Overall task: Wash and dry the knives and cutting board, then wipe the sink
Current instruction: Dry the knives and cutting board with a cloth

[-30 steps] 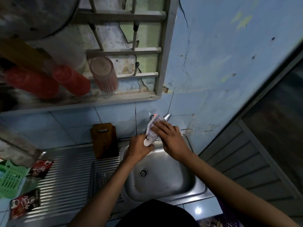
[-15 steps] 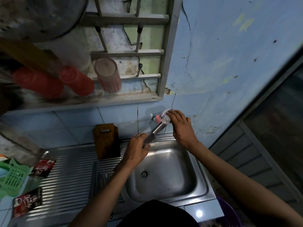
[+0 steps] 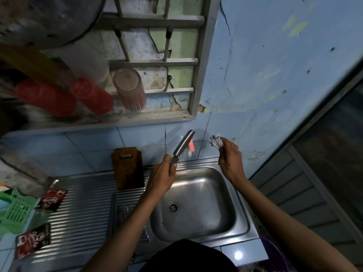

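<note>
Brown wooden cutting board upright against tiled wall on steel drainboard. Left hand fingers clenched on handle of steel-bladed knife, blade angled up over stainless steel sink. Right hand pinches crumpled checked cloth, clear of blade.

One head-worn wide-angle view looks steeply down (edges bowed) over the sink; close, at arm's reach.
</note>
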